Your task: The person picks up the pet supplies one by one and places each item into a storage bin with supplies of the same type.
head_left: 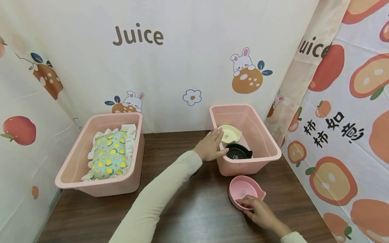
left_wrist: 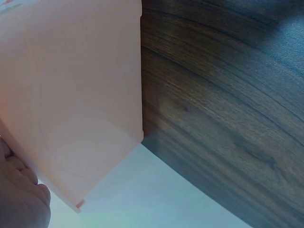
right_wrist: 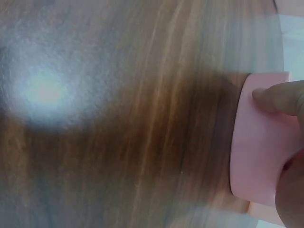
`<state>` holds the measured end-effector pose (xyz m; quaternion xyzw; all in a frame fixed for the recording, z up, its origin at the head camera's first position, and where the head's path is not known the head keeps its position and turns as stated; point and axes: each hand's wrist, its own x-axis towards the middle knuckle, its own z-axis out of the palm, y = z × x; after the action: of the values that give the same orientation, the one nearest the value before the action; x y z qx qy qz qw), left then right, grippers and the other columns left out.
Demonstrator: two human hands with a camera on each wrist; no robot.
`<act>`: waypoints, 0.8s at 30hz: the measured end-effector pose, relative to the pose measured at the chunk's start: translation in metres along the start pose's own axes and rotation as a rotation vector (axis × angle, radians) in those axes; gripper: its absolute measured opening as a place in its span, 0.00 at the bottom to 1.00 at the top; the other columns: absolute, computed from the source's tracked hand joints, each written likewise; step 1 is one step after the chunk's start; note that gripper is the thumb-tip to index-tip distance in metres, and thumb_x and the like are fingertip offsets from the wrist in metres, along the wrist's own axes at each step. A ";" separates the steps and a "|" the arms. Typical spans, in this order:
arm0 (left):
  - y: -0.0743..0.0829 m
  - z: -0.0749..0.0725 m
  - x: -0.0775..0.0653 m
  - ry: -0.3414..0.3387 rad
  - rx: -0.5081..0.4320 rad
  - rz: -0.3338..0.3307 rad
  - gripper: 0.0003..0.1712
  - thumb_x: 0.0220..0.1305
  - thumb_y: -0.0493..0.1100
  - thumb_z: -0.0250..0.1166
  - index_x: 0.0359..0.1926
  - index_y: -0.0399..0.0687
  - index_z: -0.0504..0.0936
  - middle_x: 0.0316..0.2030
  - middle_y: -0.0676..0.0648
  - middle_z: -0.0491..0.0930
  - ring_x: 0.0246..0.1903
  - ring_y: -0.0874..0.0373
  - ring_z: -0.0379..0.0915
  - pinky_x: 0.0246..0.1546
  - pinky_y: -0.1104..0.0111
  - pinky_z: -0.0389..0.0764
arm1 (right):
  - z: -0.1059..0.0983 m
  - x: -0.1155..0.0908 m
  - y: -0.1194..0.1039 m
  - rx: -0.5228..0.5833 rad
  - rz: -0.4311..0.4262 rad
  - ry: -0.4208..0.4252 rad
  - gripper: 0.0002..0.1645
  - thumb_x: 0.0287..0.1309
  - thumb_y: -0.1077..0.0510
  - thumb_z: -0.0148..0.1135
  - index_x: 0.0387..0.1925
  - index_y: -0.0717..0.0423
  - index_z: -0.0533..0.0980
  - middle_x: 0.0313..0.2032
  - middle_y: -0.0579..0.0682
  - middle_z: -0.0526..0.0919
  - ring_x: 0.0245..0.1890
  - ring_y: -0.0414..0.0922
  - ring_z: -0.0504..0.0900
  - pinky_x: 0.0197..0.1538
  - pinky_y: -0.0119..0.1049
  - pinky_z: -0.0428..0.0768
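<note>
My right hand (head_left: 259, 211) pinches the near rim of a pink pet bowl (head_left: 243, 184), with fingers inside and the thumb outside. The bowl stands on the table in front of the right pink bin (head_left: 243, 166); its outer wall (right_wrist: 261, 142) fills the right of the right wrist view. My left hand (head_left: 210, 145) rests on that bin's left rim, fingers stretched forward and thumb towards the inside. Within the bin sit a pale yellow bowl (head_left: 232, 133) at the back and a black bowl (head_left: 238, 152) with a paw print in front of it.
A second pink bin (head_left: 97, 185) stands on the left of the dark wooden table (head_left: 197, 202). In it lies a lemon-print cushion (head_left: 109, 155) with white ruffles. Printed curtains (head_left: 182, 60) close off the back and both sides.
</note>
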<state>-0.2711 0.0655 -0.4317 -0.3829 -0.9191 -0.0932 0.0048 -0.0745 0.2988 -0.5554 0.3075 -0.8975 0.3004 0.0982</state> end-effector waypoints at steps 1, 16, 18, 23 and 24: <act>0.000 0.000 0.000 0.000 -0.001 0.000 0.47 0.68 0.67 0.43 0.75 0.39 0.46 0.75 0.43 0.42 0.74 0.50 0.37 0.73 0.60 0.46 | 0.001 0.000 0.000 -0.008 -0.003 0.013 0.31 0.30 0.75 0.72 0.43 0.54 0.83 0.29 0.36 0.75 0.28 0.30 0.68 0.33 0.18 0.65; 0.000 0.000 0.000 0.016 -0.012 0.000 0.47 0.69 0.66 0.44 0.74 0.38 0.47 0.75 0.42 0.44 0.74 0.50 0.38 0.72 0.59 0.47 | 0.006 -0.002 -0.002 -0.044 0.038 0.063 0.27 0.30 0.72 0.75 0.39 0.51 0.85 0.25 0.33 0.70 0.25 0.27 0.62 0.29 0.15 0.62; 0.000 0.001 0.000 0.015 -0.011 -0.001 0.47 0.69 0.66 0.44 0.74 0.38 0.47 0.75 0.42 0.44 0.74 0.50 0.38 0.72 0.59 0.47 | 0.007 -0.002 -0.002 -0.045 0.035 0.077 0.28 0.28 0.73 0.75 0.38 0.52 0.85 0.25 0.33 0.70 0.24 0.27 0.61 0.28 0.15 0.61; 0.000 0.000 0.000 0.004 -0.004 -0.006 0.47 0.68 0.66 0.43 0.75 0.39 0.46 0.75 0.43 0.42 0.74 0.51 0.36 0.73 0.59 0.47 | 0.008 -0.003 -0.002 -0.052 0.005 0.100 0.29 0.24 0.75 0.72 0.37 0.54 0.86 0.24 0.34 0.68 0.24 0.28 0.61 0.28 0.14 0.60; 0.000 0.000 0.000 0.001 -0.003 -0.006 0.47 0.68 0.66 0.43 0.75 0.39 0.45 0.75 0.44 0.42 0.74 0.52 0.36 0.73 0.59 0.47 | 0.008 -0.003 -0.002 -0.054 -0.001 0.102 0.29 0.24 0.75 0.72 0.37 0.55 0.86 0.24 0.35 0.67 0.24 0.28 0.60 0.28 0.14 0.60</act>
<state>-0.2709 0.0653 -0.4317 -0.3799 -0.9201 -0.0949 0.0044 -0.0710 0.2938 -0.5620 0.2895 -0.8989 0.2914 0.1522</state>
